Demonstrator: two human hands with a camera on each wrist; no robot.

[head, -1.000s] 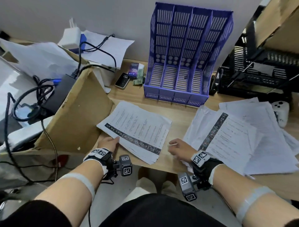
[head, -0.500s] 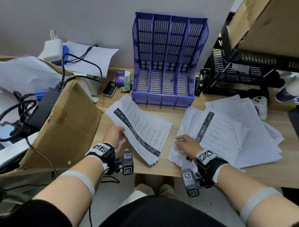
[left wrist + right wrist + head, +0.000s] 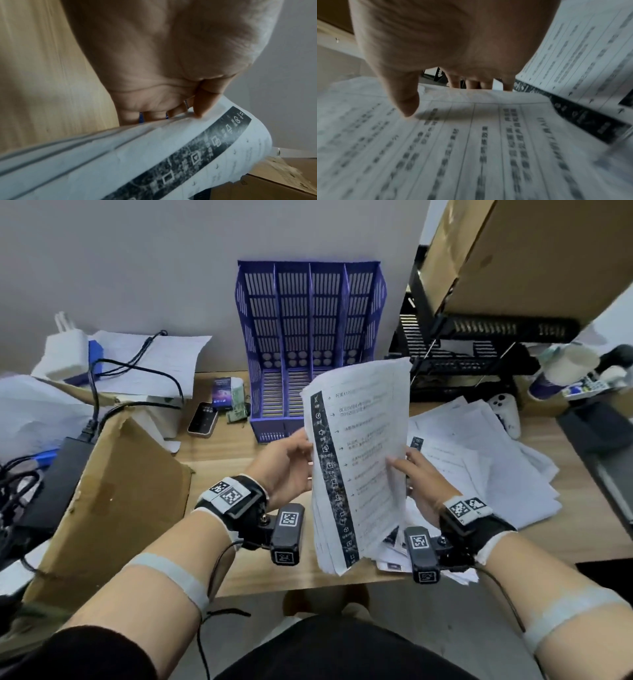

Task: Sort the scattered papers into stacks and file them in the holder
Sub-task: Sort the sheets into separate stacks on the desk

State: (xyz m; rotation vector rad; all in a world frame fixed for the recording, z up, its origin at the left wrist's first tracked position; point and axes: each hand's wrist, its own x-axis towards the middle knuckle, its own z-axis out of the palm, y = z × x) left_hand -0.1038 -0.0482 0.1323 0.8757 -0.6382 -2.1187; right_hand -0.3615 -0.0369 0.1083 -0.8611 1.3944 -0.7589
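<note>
A stack of printed papers [image 3: 359,460] with a dark strip down its left side stands nearly upright above the desk's front edge. My left hand [image 3: 301,453] grips its left edge, thumb on the front sheet, fingers behind; the left wrist view shows that hand [image 3: 188,112] pinching the stack [image 3: 154,155]. My right hand [image 3: 404,467] grips the right edge, and in the right wrist view its thumb lies on the stack [image 3: 471,148]. The blue slotted holder [image 3: 308,337] stands behind against the wall, its visible slots empty. Loose papers [image 3: 486,460] lie spread on the desk at the right.
A torn cardboard box [image 3: 120,491] stands at the left with cables and a black power brick [image 3: 58,484] on it. A phone [image 3: 202,422] and a small box [image 3: 222,392] lie left of the holder. A black wire rack [image 3: 479,354] and a white controller [image 3: 503,409] sit at the right.
The left hand has lifted the stack off the desk and tipped it upright. The right hand has left the loose pile and taken hold of the stack's right edge.
</note>
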